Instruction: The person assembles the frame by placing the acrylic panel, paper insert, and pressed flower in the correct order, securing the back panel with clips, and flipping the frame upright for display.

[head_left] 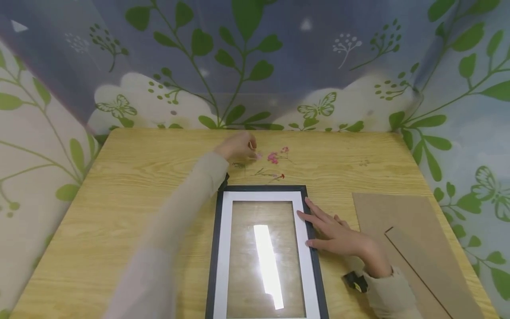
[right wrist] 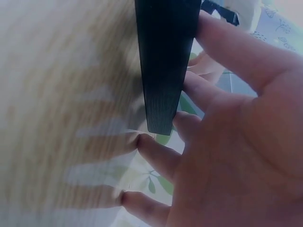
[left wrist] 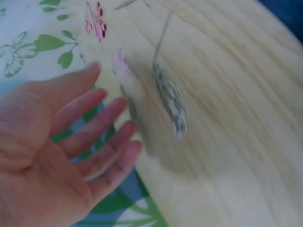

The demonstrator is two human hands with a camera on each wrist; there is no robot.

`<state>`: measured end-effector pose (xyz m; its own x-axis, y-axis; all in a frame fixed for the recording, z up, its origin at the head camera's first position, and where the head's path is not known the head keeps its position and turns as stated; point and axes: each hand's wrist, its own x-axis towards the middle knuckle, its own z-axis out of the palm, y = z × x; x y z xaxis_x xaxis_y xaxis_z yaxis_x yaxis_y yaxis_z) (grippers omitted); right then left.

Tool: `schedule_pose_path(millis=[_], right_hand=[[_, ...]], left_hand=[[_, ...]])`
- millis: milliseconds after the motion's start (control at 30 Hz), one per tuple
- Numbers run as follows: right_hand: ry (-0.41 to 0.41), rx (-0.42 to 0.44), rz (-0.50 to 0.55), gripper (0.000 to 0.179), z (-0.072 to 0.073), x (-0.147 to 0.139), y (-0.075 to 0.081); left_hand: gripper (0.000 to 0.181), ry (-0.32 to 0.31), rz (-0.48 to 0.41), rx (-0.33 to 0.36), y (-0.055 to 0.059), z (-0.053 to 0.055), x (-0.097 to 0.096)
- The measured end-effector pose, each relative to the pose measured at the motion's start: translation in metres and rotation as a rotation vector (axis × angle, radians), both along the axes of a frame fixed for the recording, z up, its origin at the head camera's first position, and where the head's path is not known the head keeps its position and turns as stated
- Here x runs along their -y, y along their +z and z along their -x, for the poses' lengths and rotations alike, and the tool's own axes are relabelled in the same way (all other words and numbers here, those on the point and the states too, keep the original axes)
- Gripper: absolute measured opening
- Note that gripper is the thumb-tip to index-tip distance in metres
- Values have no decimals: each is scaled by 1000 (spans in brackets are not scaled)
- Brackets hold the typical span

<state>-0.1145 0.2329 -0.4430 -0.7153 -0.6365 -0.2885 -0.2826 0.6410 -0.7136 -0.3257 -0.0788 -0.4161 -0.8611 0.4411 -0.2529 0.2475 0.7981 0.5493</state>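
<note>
My left hand (head_left: 238, 146) is at the far part of the table, fingers loosely bent and apart, beside a pale pink pressed flower (left wrist: 121, 66). The left wrist view shows nothing between thumb and fingers. Close by lies a grey-green sprig with whitish blossoms (left wrist: 171, 104). Bright pink flowers (head_left: 272, 157) and a red flower on a thin stem (head_left: 282, 176) are to the right. A black picture frame (head_left: 218, 248) with a white mat (head_left: 263, 196) and clear pane lies nearer. My right hand (head_left: 332, 232) rests with extended fingers on the frame's right edge.
On the right lies a brown backing board (head_left: 370, 206) with a long strip-shaped flap (head_left: 410, 252). A small, faint sprig (head_left: 364, 163) lies farther back. Leaf-patterned cloth (head_left: 255, 106) borders the wooden table (head_left: 131, 199). Bright light reflects off the pane.
</note>
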Motion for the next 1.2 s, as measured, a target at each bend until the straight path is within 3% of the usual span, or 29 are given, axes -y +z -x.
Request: schedule_pose_path(millis=[100,267,533,700,967,1100,1200], right_hand=[[-5,-4,-6,70,-1,0,-1],[-7,-18,-17,71,-2,1,-3],[-3,-26,-23,70,-2,1,-2],[3,-44,-34,70,-1,2,-2],[2,-40,-43,71,0,0,-3],[0,-43,-42,70,0,-1,-3],[2,-49,-40,70,0,-2,-2]], left_hand=[[26,9,27,34,-2,-1,-8],[20,22,112,-19,-4,-1,-18],[20,82,82,32,-6,1,-22],[20,74,19,34,-13,5,-22],[20,97,-213,75,-18,6,-15],[21,78,-293,97,-11,1,-12],[21,16,-321,88,1,-6,-9]])
